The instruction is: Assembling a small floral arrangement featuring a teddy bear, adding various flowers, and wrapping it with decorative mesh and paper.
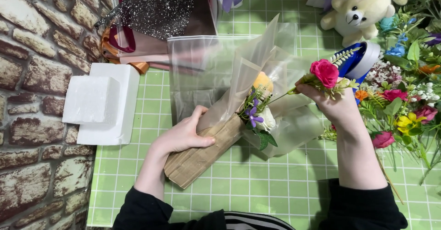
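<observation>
Black sleeves frame the bottom edge, nearest the lens. From them the left hand [183, 136] reaches up and closes around the brown paper-wrapped handle [202, 154] of a small bouquet [255, 108], thumb on top, fingers curled beneath. That bouquet lies tilted on the green checked table [257, 184], its translucent wrap [257, 60] flaring up and right of the handle. Right of the bouquet, the right hand [337, 103] pinches a pink artificial rose [324, 72] by the stem just below its head, wrist bent, palm turned away. Both pieces look light; the wrap seems crinkly and easily creased, so the firm handle is the safest hold. Loose flowers [404, 110] lie further right.
</observation>
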